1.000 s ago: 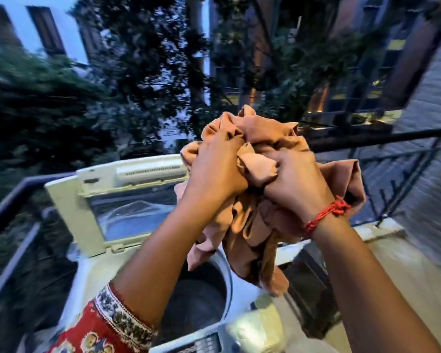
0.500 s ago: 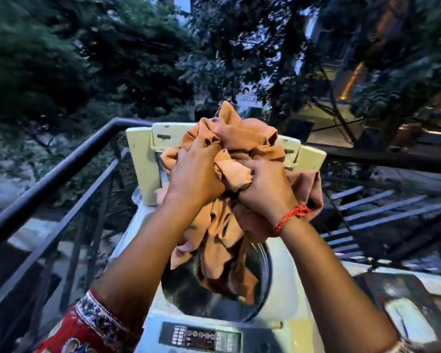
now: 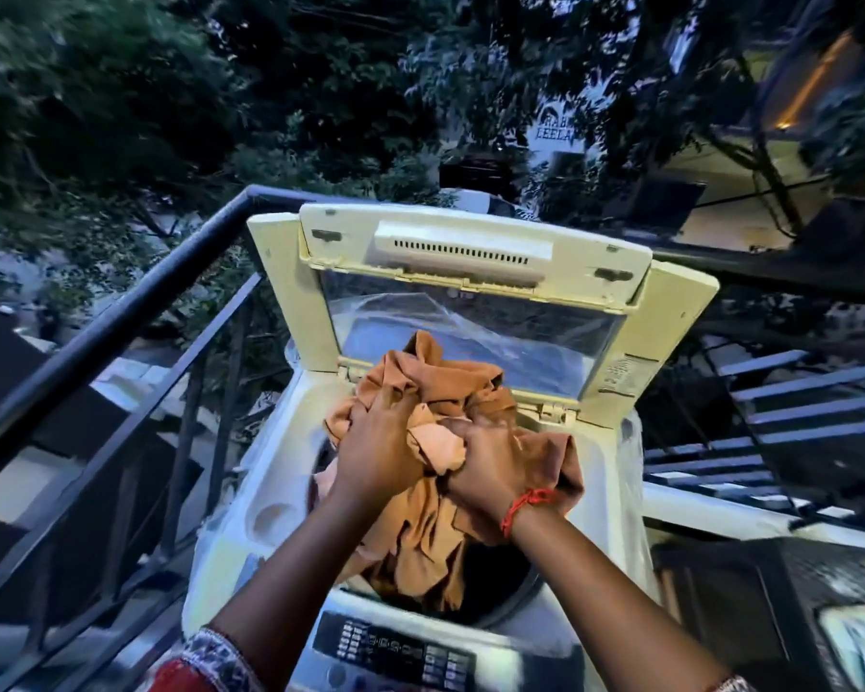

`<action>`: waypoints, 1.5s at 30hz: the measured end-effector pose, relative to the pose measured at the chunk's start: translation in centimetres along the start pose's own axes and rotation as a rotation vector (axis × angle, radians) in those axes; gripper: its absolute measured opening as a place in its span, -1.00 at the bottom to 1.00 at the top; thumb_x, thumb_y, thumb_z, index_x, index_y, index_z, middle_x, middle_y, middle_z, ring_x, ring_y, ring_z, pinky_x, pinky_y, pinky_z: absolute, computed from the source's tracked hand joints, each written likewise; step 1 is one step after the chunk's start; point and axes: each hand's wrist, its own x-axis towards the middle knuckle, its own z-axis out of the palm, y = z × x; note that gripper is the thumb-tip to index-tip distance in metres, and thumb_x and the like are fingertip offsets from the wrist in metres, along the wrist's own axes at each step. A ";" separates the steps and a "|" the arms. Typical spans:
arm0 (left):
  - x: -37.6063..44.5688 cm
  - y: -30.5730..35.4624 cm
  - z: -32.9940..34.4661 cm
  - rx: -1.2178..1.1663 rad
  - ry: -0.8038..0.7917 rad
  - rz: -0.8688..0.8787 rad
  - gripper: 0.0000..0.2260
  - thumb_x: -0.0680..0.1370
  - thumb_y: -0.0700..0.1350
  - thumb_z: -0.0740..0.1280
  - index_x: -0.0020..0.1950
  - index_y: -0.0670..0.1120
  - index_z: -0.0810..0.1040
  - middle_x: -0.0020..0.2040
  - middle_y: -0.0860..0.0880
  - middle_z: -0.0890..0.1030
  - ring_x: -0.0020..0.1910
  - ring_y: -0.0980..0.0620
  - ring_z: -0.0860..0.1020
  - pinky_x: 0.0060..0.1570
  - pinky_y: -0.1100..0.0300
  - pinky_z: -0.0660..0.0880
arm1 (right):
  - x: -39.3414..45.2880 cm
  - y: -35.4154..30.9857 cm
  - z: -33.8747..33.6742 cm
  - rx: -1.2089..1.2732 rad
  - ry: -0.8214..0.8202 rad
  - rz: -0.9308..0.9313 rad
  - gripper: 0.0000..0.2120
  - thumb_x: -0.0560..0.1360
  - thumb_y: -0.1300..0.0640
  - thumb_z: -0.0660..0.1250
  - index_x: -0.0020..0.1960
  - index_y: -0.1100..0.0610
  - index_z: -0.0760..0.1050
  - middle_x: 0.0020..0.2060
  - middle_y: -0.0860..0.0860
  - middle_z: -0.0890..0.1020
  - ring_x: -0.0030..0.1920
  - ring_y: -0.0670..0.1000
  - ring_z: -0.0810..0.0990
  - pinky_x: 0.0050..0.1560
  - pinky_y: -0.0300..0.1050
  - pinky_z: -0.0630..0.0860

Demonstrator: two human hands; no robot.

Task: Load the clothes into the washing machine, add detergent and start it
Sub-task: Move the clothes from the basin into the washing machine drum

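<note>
Both hands, left (image 3: pixel 378 454) and right (image 3: pixel 488 474), gripping clothes (image 3: pixel 440 531) over drum (image 3: pixel 508 586), loading; next: release.

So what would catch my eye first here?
Probably the bundle of orange clothes at the centre, gripped by the left hand and the right hand over the drum opening. Behind it stands the raised lid of the washing machine, with a dark railing on the left.

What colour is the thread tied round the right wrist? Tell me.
Red. The thread shows plainly in the head view, on the wrist of the right hand gripping the orange-brown clothes.
</note>
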 end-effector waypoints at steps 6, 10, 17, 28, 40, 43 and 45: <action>0.5 -1.9 4.3 -0.063 -0.236 0.014 -0.10 0.20 0.21 0.49 0.48 0.16 0.21 0.48 -0.12 0.19 0.42 -0.31 0.21 0.35 -0.14 0.28 | 2.7 9.4 9.6 -0.018 -0.229 0.169 -0.54 0.26 -0.11 0.39 0.16 -0.19 0.48 0.05 0.08 0.60 0.04 0.21 0.57 0.05 0.09 0.56; 0.7 -4.0 7.0 -0.068 -0.335 0.044 -0.11 0.13 0.30 0.46 0.40 0.03 0.38 0.43 -0.14 0.34 0.35 -0.15 0.38 0.26 0.03 0.43 | -0.2 6.9 6.7 -0.024 -0.409 0.225 -0.79 0.38 0.01 0.48 -0.02 0.01 0.57 -0.07 0.12 0.54 -0.01 0.21 0.56 0.05 -0.09 0.49; -0.1 -3.9 7.5 -0.080 -0.380 0.070 -0.48 0.26 0.21 0.44 0.18 0.10 0.52 0.12 0.02 0.43 0.07 -0.03 0.56 0.03 0.00 0.56 | -1.5 6.4 5.6 -0.022 -0.328 0.158 -0.20 0.21 -0.07 0.59 0.39 0.02 0.40 0.44 0.27 0.30 0.43 0.20 0.31 0.43 -0.02 0.27; -2.1 4.6 8.8 -0.255 -0.372 0.501 -0.28 0.29 0.23 0.47 0.40 0.05 0.38 0.28 -0.01 0.42 0.27 -0.03 0.45 0.26 0.04 0.46 | -9.4 9.4 2.8 -0.001 0.047 0.370 -0.11 0.28 -0.20 0.51 0.49 -0.01 0.21 0.48 0.17 0.25 0.42 0.18 0.32 0.37 -0.04 0.31; -15.2 19.4 15.3 -0.236 -0.565 1.089 -0.30 0.32 0.13 0.52 0.40 0.11 0.33 0.38 0.01 0.36 0.33 -0.05 0.39 0.24 -0.04 0.46 | -33.8 15.2 1.6 0.073 0.337 1.025 -0.12 0.32 -0.21 0.48 0.50 -0.04 0.15 0.54 0.14 0.09 0.46 0.20 0.23 0.41 0.00 0.24; -19.3 21.8 16.9 -0.167 -0.582 1.187 -0.34 0.35 0.15 0.50 0.40 0.12 0.33 0.42 0.04 0.33 0.37 -0.01 0.35 0.25 0.02 0.46 | -38.8 16.3 2.6 0.113 0.361 1.128 -0.13 0.34 -0.20 0.48 0.51 -0.06 0.13 0.54 0.13 0.07 0.47 0.21 0.19 0.42 0.00 0.23; -21.8 23.4 18.5 -0.115 -0.602 1.230 -0.34 0.39 0.16 0.47 0.42 0.14 0.29 0.45 0.05 0.29 0.40 0.00 0.31 0.26 0.04 0.45 | -41.8 17.2 3.5 0.144 0.374 1.169 -0.14 0.35 -0.19 0.47 0.51 -0.05 0.13 0.55 0.12 0.05 0.48 0.23 0.16 0.42 0.01 0.21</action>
